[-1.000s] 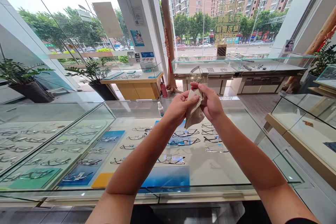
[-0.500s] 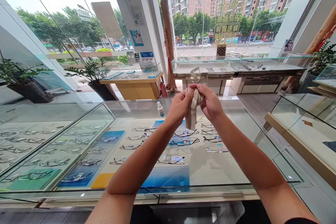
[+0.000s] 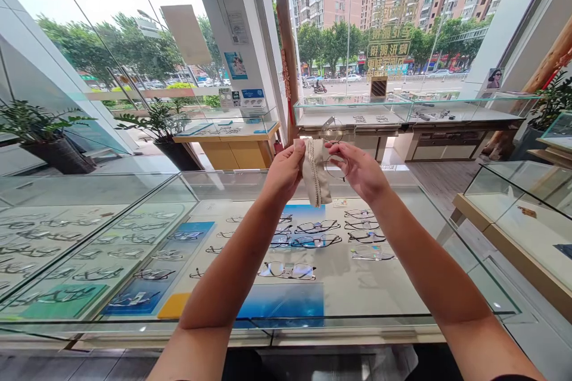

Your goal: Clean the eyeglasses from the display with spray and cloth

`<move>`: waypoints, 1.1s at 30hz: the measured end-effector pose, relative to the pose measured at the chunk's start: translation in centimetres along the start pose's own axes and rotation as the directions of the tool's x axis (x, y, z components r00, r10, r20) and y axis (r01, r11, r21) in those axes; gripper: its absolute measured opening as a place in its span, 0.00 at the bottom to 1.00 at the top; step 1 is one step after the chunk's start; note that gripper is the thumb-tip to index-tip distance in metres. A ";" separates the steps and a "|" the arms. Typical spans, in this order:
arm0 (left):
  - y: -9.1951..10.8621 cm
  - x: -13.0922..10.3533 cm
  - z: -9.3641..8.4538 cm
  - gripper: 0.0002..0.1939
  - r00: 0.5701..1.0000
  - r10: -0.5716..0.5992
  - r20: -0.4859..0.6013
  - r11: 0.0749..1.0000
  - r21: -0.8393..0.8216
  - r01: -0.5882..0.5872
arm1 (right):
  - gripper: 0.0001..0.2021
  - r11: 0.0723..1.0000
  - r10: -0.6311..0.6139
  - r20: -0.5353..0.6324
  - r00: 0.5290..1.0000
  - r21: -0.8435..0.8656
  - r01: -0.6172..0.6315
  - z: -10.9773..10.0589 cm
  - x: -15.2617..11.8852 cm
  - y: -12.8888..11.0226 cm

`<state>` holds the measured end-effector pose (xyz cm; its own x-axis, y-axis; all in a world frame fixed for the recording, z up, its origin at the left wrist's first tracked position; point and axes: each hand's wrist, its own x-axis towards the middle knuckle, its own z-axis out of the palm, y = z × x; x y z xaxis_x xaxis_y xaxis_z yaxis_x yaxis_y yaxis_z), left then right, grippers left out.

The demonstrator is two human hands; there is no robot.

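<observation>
My left hand (image 3: 286, 168) pinches a beige cloth (image 3: 316, 175) with a stitched, zigzag edge, which hangs down over the glass counter. Just right of it, my right hand (image 3: 363, 171) grips a pair of thin-rimmed eyeglasses (image 3: 338, 168) by its middle. One round lens hangs below the fingers, and the other rim sticks up above them. The cloth's right side lies close to the glasses; I cannot tell whether they touch. Both hands are raised above the display case.
Beneath my arms a glass display case (image 3: 357, 292) holds several rows of eyeglasses (image 3: 318, 226) and blue cards (image 3: 286, 303). Another glass case (image 3: 504, 205) stands at the right. Further off are a low wooden display (image 3: 223, 152), potted plants (image 3: 167, 143) and a wooden post (image 3: 286, 59).
My left hand has moved left with the cloth, away from the glasses. The lower lens now shows uncovered in my right hand. The spray bottle on the counter is now hidden behind my left hand.
</observation>
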<state>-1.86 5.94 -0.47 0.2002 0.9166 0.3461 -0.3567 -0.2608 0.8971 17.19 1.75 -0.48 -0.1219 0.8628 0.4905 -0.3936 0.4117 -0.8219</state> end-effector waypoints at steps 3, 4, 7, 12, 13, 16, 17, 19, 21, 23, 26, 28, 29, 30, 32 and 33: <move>0.3 0.2 -0.4 0.25 1.000 0.023 -0.005 1.000 0.009 -0.023 | 0.14 0.999 0.025 0.061 0.998 -0.028 -0.023 0.2 -0.1 0.4; 0.3 0.2 -0.4 0.24 0.999 0.033 -0.003 0.999 0.014 -0.033 | 0.14 0.999 0.032 0.071 0.997 -0.032 -0.030 0.3 -0.1 0.5; 0.4 0.1 -0.3 0.24 0.998 0.057 0.003 0.998 0.024 -0.057 | 0.14 0.998 0.050 0.064 0.997 -0.030 -0.049 0.3 -0.1 0.8; 0.7 0.0 -0.1 0.24 0.997 0.081 0.005 0.997 0.014 -0.081 | 0.15 0.997 0.071 0.048 0.996 -0.034 -0.070 0.2 -0.1 0.9; 0.8 -0.1 0.0 0.24 0.997 0.079 0.010 0.997 0.012 -0.080 | 0.15 0.997 0.073 0.052 0.996 -0.036 -0.071 0.2 -0.1 0.9; 1.0 -0.3 0.2 0.24 0.998 0.056 0.040 0.998 0.022 -0.057 | 0.15 0.997 0.071 0.067 0.995 -0.042 -0.069 0.1 -0.1 0.9; 1.1 -0.4 0.3 0.24 0.997 0.049 0.052 0.998 0.028 -0.050 | 0.15 0.997 0.069 0.069 0.995 -0.042 -0.066 0.2 -0.1 0.9; 1.3 -0.6 0.4 0.24 0.996 0.041 0.076 0.998 0.039 -0.044 | 0.15 0.997 0.064 0.069 0.996 -0.040 -0.062 0.2 -0.1 0.9; 1.4 -0.7 0.5 0.24 0.995 0.041 0.096 0.998 0.047 -0.046 | 0.15 0.998 0.061 0.069 0.996 -0.039 -0.058 0.2 0.0 0.9; 1.6 -0.8 0.6 0.24 0.992 0.043 0.119 0.997 0.051 -0.050 | 0.15 0.998 0.061 0.073 0.995 -0.034 -0.059 0.2 0.0 0.9; 1.7 -0.9 0.6 0.25 0.985 0.053 0.163 0.997 0.046 -0.062 | 0.15 0.998 0.063 0.094 0.994 -0.022 -0.061 0.1 0.0 0.9; 1.8 -0.9 0.6 0.27 0.981 0.055 0.184 0.997 0.043 -0.064 | 0.14 0.998 0.066 0.113 0.991 -0.019 -0.065 0.0 0.0 0.9; 1.8 -0.9 0.6 0.28 0.981 0.052 0.188 0.997 0.041 -0.061 | 0.14 0.997 0.069 0.119 0.990 -0.022 -0.067 0.0 0.0 0.9; 1.8 -1.0 0.6 0.28 0.981 0.050 0.188 0.998 0.038 -0.058 | 0.14 0.997 0.072 0.122 0.990 -0.028 -0.069 0.0 0.0 0.8; 1.7 -1.0 0.6 0.27 0.982 0.047 0.181 0.998 0.031 -0.054 | 0.14 0.997 0.077 0.121 0.990 -0.041 -0.072 0.0 -0.1 0.8; 1.7 -1.0 0.5 0.27 0.983 0.049 0.175 0.998 0.029 -0.055 | 0.14 0.996 0.081 0.121 0.989 -0.047 -0.075 0.1 -0.2 0.8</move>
<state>-2.17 4.46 0.87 0.3390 0.8357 0.4321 -0.3409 -0.3190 0.8843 16.86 1.89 -1.18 -0.2625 0.8514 0.4541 -0.3403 0.3587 -0.8692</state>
